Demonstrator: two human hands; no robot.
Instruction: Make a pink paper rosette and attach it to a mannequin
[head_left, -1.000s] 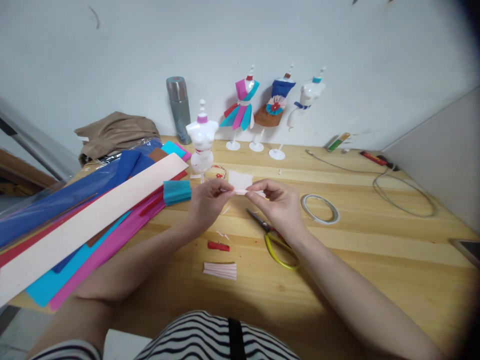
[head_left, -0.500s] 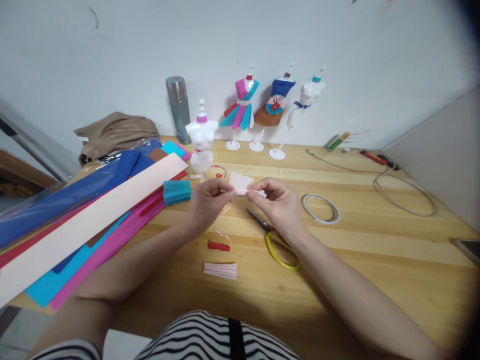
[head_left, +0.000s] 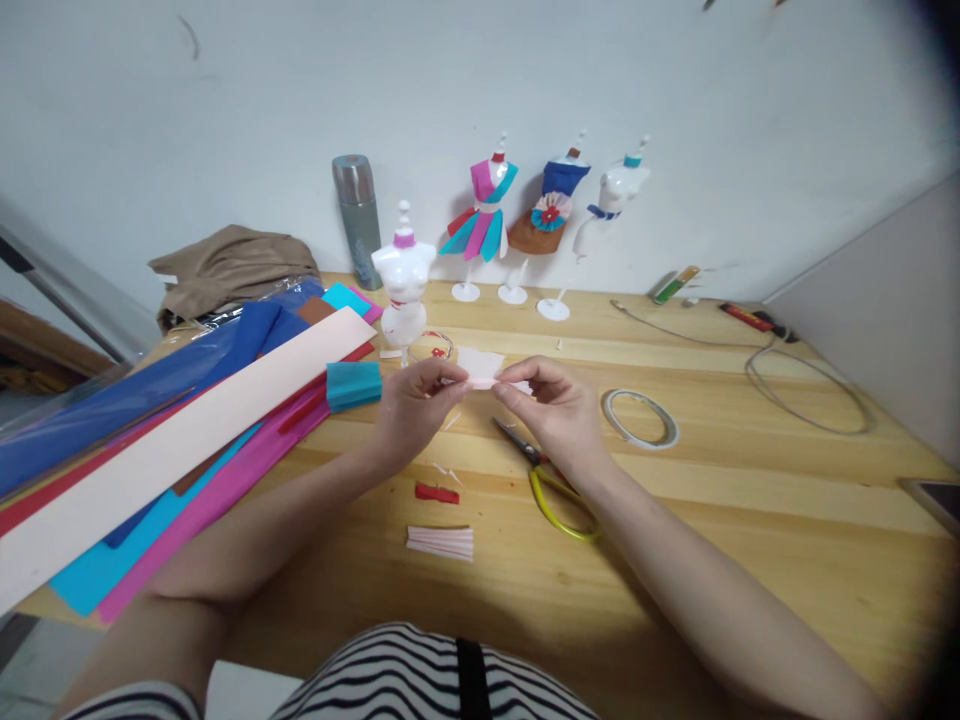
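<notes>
A small piece of pale pink crepe paper (head_left: 480, 365) is stretched between my two hands, with a narrow fold along its near edge. My left hand (head_left: 424, 405) pinches the left end between thumb and fingers. At the other end my right hand (head_left: 555, 410) pinches the paper the same way. Yellow-handled scissors (head_left: 559, 508) lie partly beneath my right hand and forearm. Nearer me on the table are a red folded strip (head_left: 437, 494) and a pleated pale pink piece (head_left: 441, 542). Just beyond my left hand stands a white mini mannequin (head_left: 405, 275).
Coloured paper sheets (head_left: 187, 440) are piled at the left. Several small mannequins, among them one in a pink and teal dress (head_left: 484, 215), line the wall beside a thermos (head_left: 358, 220). A tape roll (head_left: 641, 418) and a cable (head_left: 810, 420) lie at the right.
The pink paper's far flap has shifted very slightly left. Both hands keep nearly the same place and grip.
</notes>
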